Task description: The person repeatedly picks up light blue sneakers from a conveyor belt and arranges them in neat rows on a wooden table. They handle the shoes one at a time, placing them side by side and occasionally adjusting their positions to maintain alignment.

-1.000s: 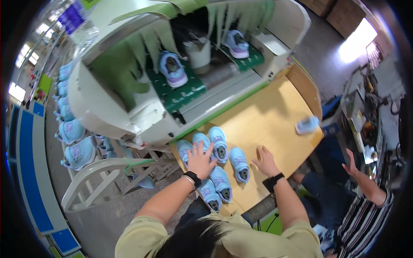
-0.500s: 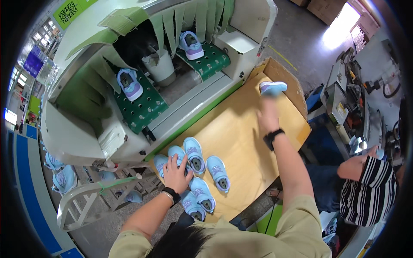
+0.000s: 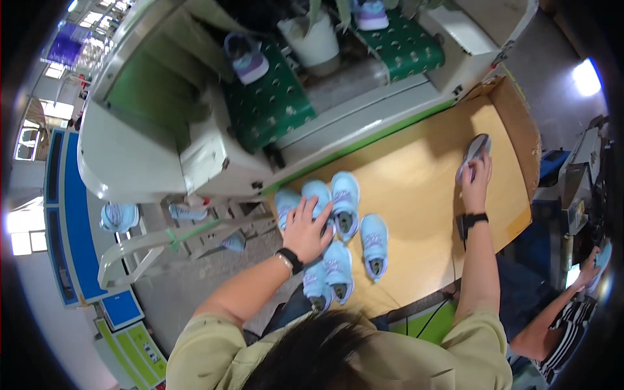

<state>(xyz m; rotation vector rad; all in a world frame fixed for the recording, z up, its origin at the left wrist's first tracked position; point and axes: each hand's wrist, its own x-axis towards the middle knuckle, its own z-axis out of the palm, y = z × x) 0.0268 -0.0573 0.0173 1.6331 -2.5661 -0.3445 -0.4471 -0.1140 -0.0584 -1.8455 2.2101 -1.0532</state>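
At the right end of the tan work surface (image 3: 422, 214), my right hand (image 3: 478, 182) is closed on a sneaker (image 3: 474, 148). The sneaker looks dark on one face and pale along its edge. My left hand (image 3: 308, 233) lies with spread fingers over a light-blue sneaker (image 3: 316, 190) in a cluster at the surface's left end, partly hiding it. Beside that hand are another blue sneaker (image 3: 345, 198), one standing slightly apart (image 3: 374, 244), and two nearer my body, including this blue sneaker (image 3: 338, 270).
Across the surface stands a pale machine with two green perforated belts (image 3: 273, 107), each carrying a sneaker, and a whitish bucket (image 3: 313, 42) between them. Cardboard (image 3: 520, 123) walls the right end. A ladder-like metal rack (image 3: 156, 247) stands left. Another person's arm (image 3: 552, 318) shows at lower right.
The view has shifted, so the machine sits higher and further right. In my right hand the sneaker has turned from lying sideways to pointing away. My left hand stays on the cluster.
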